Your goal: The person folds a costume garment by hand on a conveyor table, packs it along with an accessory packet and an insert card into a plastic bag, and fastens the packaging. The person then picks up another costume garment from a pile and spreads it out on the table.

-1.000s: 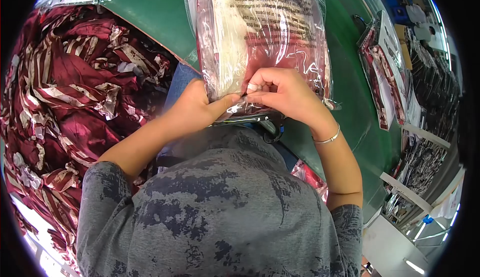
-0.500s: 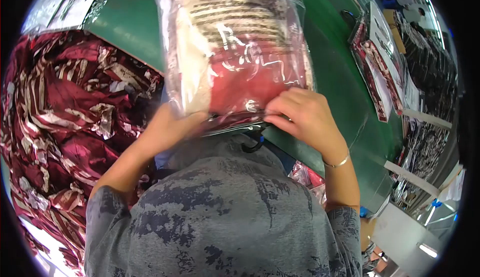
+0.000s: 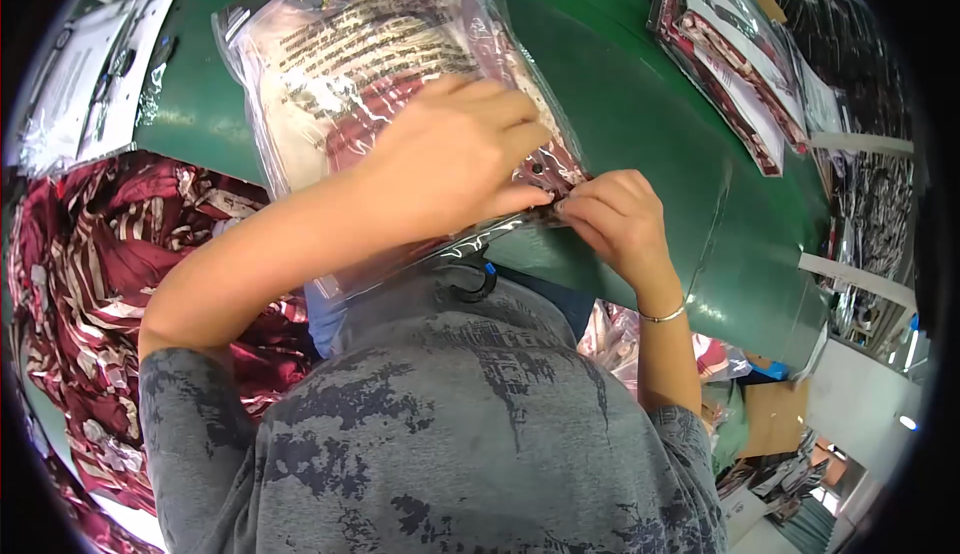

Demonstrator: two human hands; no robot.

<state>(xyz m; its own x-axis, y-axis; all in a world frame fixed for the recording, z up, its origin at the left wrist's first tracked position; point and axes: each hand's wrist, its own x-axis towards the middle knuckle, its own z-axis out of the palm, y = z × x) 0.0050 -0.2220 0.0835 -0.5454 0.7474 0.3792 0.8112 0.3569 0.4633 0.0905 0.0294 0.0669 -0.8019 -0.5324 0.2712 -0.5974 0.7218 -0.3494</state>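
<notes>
A clear plastic bag (image 3: 300, 119) with printed text lies tilted on the green table (image 3: 640, 134), with a cream and dark red folded garment (image 3: 350, 139) inside. My left hand (image 3: 465, 149) reaches across the bag, its thumb and fingers closed on the bag's lower right corner. Beside it my right hand (image 3: 620, 219) pinches the same corner. The two sets of fingertips nearly touch. A black hanger hook (image 3: 480, 284) with a blue tab sticks out below the bag's near edge.
Dark red and cream striped cloth (image 3: 90, 254) is heaped at the left. Flat bagged items (image 3: 90, 79) lie at the upper left, and more bagged garments (image 3: 735, 64) at the upper right. A cardboard box (image 3: 775, 419) stands at the lower right.
The bag has shifted left and turned. My left hand has moved from its lower left edge across to the lower right corner. My right hand stays at the right side.
</notes>
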